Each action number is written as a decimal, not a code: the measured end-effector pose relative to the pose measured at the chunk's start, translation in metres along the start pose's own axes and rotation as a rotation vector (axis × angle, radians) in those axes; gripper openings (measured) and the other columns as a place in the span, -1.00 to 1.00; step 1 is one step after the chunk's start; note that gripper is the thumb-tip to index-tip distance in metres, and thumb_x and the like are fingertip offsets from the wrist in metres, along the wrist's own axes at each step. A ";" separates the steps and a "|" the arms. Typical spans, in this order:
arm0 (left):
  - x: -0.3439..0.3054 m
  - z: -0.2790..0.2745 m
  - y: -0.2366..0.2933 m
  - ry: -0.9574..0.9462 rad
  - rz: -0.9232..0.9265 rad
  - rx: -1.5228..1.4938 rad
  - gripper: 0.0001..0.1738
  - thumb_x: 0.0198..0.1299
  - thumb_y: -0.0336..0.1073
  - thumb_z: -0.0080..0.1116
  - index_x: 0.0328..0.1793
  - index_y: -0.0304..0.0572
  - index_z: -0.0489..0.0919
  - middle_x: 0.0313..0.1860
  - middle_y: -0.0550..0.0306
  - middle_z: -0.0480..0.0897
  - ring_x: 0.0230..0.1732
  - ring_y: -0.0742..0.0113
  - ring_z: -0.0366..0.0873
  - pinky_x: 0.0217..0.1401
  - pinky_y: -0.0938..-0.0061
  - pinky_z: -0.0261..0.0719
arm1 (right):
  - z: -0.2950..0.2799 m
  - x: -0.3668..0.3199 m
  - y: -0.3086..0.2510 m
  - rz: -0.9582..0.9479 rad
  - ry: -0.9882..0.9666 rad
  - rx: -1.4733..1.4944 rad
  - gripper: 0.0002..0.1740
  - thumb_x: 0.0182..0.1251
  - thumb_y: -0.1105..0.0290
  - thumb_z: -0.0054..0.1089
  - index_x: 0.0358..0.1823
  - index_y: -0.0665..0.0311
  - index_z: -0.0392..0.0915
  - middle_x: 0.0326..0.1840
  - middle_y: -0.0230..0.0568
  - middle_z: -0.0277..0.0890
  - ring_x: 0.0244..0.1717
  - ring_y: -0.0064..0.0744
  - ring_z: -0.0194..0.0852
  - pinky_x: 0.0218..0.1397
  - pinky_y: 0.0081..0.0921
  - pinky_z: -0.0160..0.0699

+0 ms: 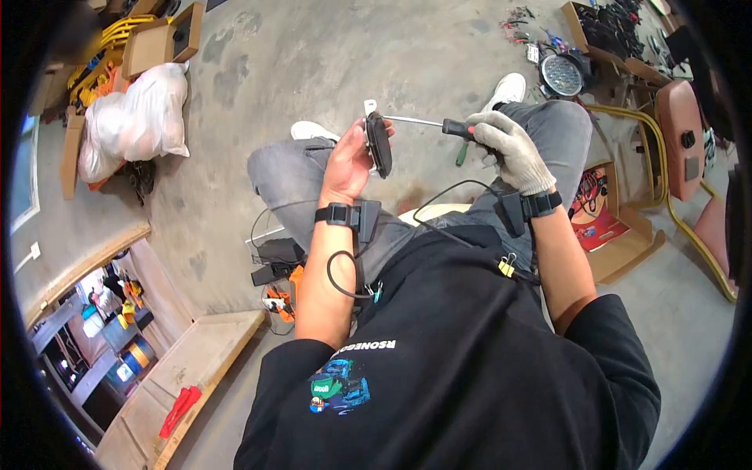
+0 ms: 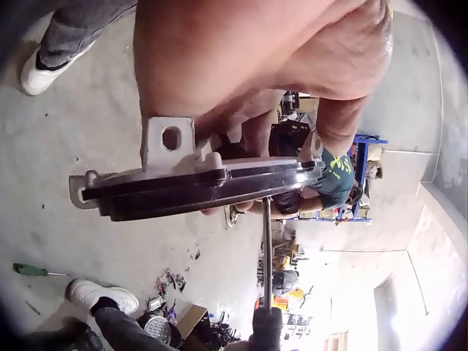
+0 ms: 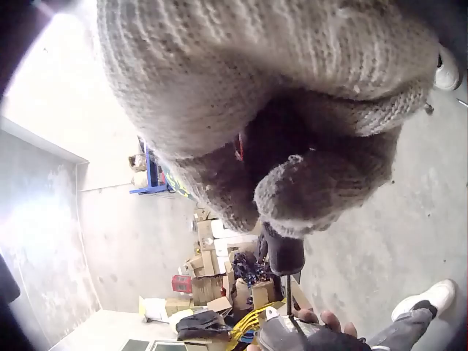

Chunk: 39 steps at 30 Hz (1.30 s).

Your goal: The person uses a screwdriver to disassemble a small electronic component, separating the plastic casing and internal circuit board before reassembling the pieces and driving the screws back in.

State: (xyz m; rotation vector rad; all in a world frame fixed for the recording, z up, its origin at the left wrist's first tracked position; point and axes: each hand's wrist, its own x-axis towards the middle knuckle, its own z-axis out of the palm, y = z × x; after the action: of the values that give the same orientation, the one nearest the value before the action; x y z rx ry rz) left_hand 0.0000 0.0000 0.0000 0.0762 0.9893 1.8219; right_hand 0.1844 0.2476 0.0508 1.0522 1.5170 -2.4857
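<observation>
My bare left hand (image 1: 345, 163) holds a flat black housing (image 1: 379, 146) edge-on above my lap. In the left wrist view, pale mounting tabs with holes stick out from the housing (image 2: 205, 191), and the thumb and fingers grip its pale back side. My right hand (image 1: 511, 150), in a knitted work glove, grips the dark handle of a screwdriver (image 1: 456, 128). Its metal shaft points left, with the tip right at the housing's edge. In the right wrist view, gloved fingers (image 3: 314, 186) wrap the handle and hide most of it.
On the floor between the legs lies a green-handled screwdriver (image 1: 462, 153). A round lamp (image 1: 562, 75) and scattered small parts (image 1: 517, 25) are ahead on the right. An open cardboard box (image 1: 627, 254) and metal-framed chair (image 1: 666, 157) stand right; a white bag (image 1: 137, 117) sits left.
</observation>
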 end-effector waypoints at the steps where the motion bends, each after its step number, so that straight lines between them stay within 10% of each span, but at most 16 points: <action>1: -0.003 0.000 0.002 0.002 0.018 0.023 -0.24 0.37 0.06 0.16 0.50 -0.29 0.28 0.33 -0.09 0.49 0.37 0.01 0.44 0.46 0.15 0.40 | 0.003 0.000 0.002 -0.022 -0.007 0.020 -0.62 0.37 0.31 0.27 0.11 0.38 0.54 -0.13 -0.23 0.63 -0.26 -0.64 0.56 -0.34 -0.71 0.50; 39: -0.002 0.002 0.001 -0.025 0.064 0.107 -0.31 0.30 -0.13 0.31 0.47 -0.23 0.37 0.29 0.05 0.56 0.34 0.22 0.46 0.39 0.40 0.34 | 0.003 -0.009 -0.013 0.098 -0.014 0.179 -0.70 0.45 0.22 0.15 0.02 0.28 0.57 -0.26 -0.31 0.59 -0.51 -0.69 0.47 -0.55 -0.77 0.41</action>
State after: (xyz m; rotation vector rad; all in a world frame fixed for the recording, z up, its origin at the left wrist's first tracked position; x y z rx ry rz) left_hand 0.0012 -0.0008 0.0024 0.1976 1.0767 1.8211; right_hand 0.1848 0.2491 0.0672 1.1019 1.2257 -2.5919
